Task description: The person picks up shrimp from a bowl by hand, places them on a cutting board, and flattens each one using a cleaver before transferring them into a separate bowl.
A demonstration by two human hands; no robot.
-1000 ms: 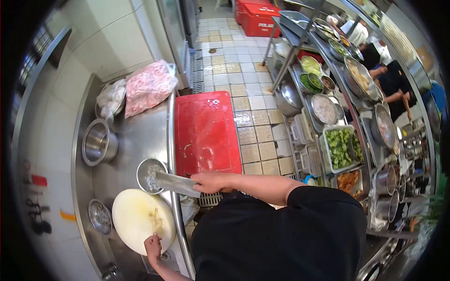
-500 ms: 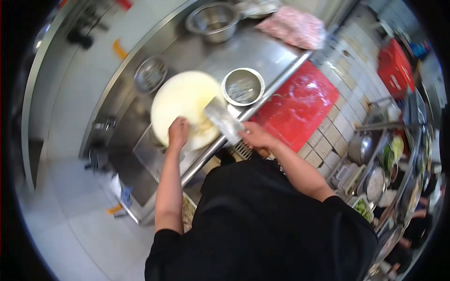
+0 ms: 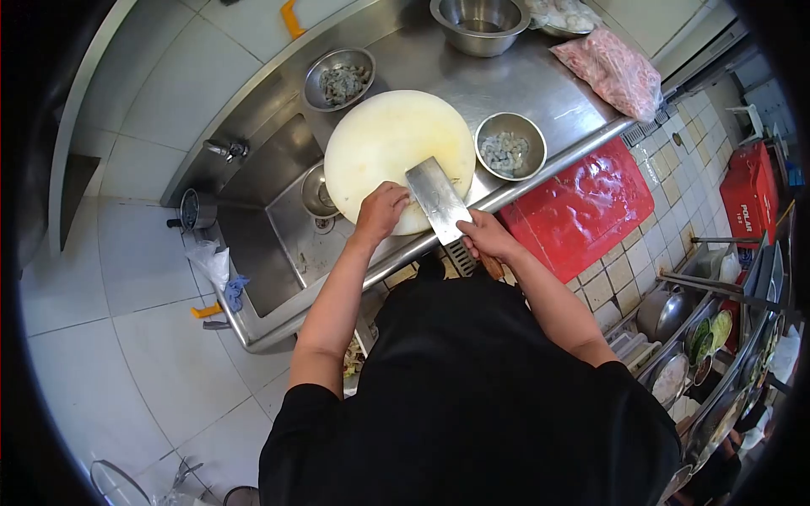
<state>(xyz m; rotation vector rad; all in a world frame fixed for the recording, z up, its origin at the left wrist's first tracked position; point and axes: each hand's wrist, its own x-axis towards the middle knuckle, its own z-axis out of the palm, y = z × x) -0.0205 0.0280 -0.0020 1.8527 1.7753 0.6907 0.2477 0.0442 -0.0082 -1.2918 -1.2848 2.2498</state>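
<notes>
Cleaver (image 3: 437,196) in right hand (image 3: 489,238), over cutting board (image 3: 396,143)

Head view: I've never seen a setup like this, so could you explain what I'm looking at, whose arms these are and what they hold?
There is no robot here. One camera, worn on a person's head, takes every picture, looking forward and down, so the bare arms and black clothing are the wearer's own.

The right hand grips the handle of a broad cleaver, its blade over the edge of a round, pale board. The left hand is at the same edge, fingers bent; whether they pinch anything is hidden.

Around the board, on the steel counter, two bowls, one on the right and one beyond the board, hold greyish pieces, perhaps shrimp. Farther off is a bag of pink stuff.
</notes>
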